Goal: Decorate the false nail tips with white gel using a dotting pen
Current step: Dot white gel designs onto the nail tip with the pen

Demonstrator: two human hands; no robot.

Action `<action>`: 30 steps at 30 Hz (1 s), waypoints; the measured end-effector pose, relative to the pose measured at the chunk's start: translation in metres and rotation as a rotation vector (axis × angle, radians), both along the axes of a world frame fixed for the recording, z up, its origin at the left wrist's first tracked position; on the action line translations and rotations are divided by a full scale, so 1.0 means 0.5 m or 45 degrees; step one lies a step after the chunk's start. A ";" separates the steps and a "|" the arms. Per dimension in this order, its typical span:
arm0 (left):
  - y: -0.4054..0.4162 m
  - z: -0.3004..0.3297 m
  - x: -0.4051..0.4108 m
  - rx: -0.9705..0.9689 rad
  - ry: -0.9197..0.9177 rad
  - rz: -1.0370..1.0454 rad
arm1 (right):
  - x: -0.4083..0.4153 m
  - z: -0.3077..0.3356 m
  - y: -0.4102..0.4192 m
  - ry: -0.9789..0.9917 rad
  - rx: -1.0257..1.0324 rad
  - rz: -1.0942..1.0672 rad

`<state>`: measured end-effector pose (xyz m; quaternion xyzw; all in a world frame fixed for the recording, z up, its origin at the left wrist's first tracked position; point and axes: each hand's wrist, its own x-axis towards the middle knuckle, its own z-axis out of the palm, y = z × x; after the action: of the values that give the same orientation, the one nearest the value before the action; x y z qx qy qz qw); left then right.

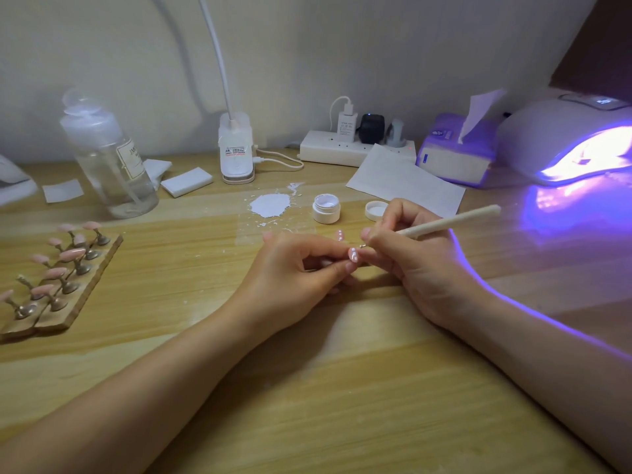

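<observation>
While left hand [301,268] pinches nail tip [352,254], right hand [407,254] grips dotting pen [448,223], tip down-left, shaft up-right.

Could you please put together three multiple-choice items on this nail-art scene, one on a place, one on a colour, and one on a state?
1. Where does the rack of pink nail tips sit on the table?
A. at the person's left
B. beside the lamp
C. behind the power strip

2. What colour is the light from the curing lamp?
A. green
B. purple
C. red

3. In what state is the small gel jar?
A. lid on
B. tipped over
C. open, with its lid lying beside it

Answers:
1 A: the rack lies near the left edge.
2 B: a violet glow spills onto the table.
3 C: the jar stands upright and uncovered.
</observation>
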<state>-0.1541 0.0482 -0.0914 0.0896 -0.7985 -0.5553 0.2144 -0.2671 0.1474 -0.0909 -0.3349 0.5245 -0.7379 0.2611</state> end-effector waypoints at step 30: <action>0.000 -0.002 -0.003 -0.021 0.014 0.018 | 0.003 -0.003 0.003 0.240 0.098 -0.028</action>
<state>-0.1555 0.0481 -0.0922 0.0903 -0.8013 -0.5477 0.2233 -0.2658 0.1487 -0.0924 -0.3868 0.5785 -0.6852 0.2152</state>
